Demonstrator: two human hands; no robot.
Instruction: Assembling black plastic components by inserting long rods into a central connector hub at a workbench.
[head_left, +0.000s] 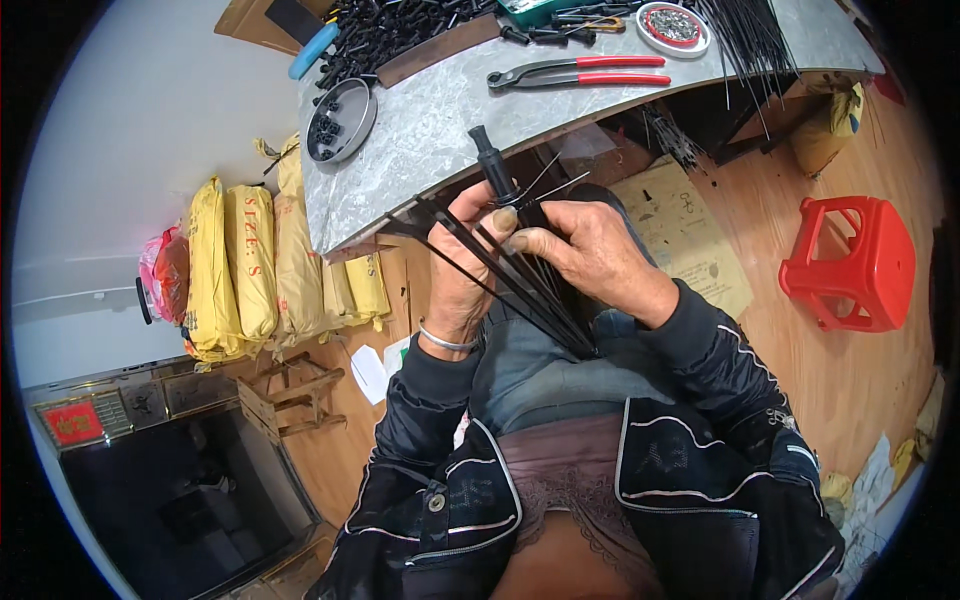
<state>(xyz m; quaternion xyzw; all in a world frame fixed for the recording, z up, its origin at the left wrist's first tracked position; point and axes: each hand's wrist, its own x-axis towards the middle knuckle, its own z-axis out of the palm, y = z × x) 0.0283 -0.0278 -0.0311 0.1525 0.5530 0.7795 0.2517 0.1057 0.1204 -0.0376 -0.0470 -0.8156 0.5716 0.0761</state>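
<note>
head view: left hand [462, 270] and right hand [590, 255] both clamped on black rib bundle [510, 285], black tube handle [495, 165] at its top, just off bench [430, 120] edge. risk: thin ribs splaying or slipping free if pinch loosens. red pliers [590, 72] unused.

The rods [520, 290] vanish under both hands at center frame, so their joint with the black handle [492, 160] is hidden. Top edge crops the parts pile [400, 30], and the tin's [673, 27] contents are too tiny to tell.
</note>
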